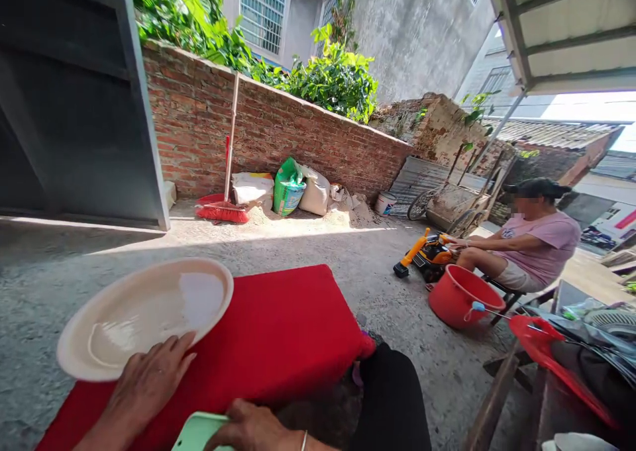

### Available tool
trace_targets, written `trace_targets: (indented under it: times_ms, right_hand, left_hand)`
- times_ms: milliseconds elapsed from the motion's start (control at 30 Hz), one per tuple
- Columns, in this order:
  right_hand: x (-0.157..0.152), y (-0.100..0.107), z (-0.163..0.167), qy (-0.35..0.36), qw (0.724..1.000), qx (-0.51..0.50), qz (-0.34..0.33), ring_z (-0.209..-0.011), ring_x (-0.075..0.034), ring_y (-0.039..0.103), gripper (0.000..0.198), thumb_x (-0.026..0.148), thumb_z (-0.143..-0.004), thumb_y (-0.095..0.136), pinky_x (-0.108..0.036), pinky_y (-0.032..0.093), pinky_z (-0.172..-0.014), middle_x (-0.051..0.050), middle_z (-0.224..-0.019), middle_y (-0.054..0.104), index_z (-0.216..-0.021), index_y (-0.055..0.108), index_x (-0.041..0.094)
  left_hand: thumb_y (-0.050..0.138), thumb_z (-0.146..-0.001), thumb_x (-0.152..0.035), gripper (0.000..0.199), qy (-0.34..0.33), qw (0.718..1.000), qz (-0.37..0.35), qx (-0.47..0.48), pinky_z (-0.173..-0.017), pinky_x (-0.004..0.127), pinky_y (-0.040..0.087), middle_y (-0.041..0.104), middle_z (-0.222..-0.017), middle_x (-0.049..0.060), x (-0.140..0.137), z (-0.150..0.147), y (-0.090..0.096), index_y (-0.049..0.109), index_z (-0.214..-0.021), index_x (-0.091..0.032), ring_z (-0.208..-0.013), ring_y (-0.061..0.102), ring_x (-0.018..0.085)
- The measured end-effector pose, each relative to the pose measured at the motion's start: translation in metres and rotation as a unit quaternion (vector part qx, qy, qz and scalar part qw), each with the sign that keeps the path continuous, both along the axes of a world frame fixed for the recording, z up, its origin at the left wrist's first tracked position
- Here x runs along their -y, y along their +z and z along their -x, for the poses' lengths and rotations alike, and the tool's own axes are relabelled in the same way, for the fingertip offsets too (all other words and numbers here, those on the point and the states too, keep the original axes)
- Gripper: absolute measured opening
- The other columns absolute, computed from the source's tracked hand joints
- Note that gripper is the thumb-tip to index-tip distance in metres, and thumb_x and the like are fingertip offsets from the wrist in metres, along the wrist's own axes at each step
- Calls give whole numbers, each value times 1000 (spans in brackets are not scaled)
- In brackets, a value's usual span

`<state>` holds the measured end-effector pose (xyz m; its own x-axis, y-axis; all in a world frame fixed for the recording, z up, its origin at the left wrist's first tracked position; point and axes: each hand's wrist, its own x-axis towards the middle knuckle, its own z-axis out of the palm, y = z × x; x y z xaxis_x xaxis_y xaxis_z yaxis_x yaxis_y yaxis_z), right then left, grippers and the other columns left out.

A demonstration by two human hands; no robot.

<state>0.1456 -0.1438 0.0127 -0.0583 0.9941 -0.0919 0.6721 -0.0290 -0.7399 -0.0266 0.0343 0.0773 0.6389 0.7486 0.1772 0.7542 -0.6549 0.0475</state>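
Note:
A wide, pale pink basin [206, 272] sits on the left part of a table covered with a red cloth [298, 318], reaching past its far left edge. Its inside looks wet and shiny. My left hand [154, 375] is at the near rim, fingers over the edge and thumb apart on the outer side. At the bottom of the view, my right hand [256, 428] is closed around a flat, light green thing [199, 428] with rounded corners, partly cut off by the frame. What it is, I cannot tell. My knee [392, 391] in black cloth is beside the table.
A seated person [539, 239] in a pink shirt is at the right, near a toy excavator [430, 255] and a red tub [464, 295]. A wooden bench [497, 398] with bags stands near right. A broom [231, 212] and sacks [288, 189] line the brick wall.

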Motion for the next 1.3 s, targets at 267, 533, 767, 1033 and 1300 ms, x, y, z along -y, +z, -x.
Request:
trace_targets:
  times_ms: [267,533,767,1033,1300]
  right_hand:
    - [50,61,-187,-502,857,68,-90,-97,-25,60,27,30,-72,65,-37,48,-90,-4,-96,55,-98,68,22]
    - [52,30,-117,-370,926,61,-38,-94,-23,62,32,33,-74,62,-34,49,-84,-4,-101,56,-104,68,26]
    - [46,39,-73,-184,980,-57,-48,-94,-19,59,39,26,-65,64,-28,46,-81,-1,-101,58,-104,69,27]
    - [83,49,-225,-569,818,72,-48,-93,-29,59,42,47,-66,62,-42,48,-89,-7,-93,56,-97,70,20]
    - [72,29,-99,-256,964,-52,-51,-85,-20,61,34,31,-65,64,-30,47,-75,-2,-94,58,-98,72,27]
  left_hand:
    - [30,-100,-26,42,31,999,-15,-6,-83,43,44,71,-109,13,14,-8,15,65,-123,-18,-100,66,30]
    - [42,-99,-25,33,49,999,-8,1,-83,41,40,71,-109,12,19,-10,19,63,-123,-19,-100,65,28]
    - [42,-100,-23,32,39,999,-13,-15,-82,41,40,70,-109,12,20,-7,22,63,-124,-18,-99,65,28]
    - [41,-99,-21,33,49,999,-2,-7,-86,41,40,70,-111,12,20,-11,22,64,-123,-19,-101,64,27]
    - [45,-98,-21,30,45,998,-33,-13,-83,40,40,71,-106,10,17,-8,13,65,-121,-19,-97,66,27]
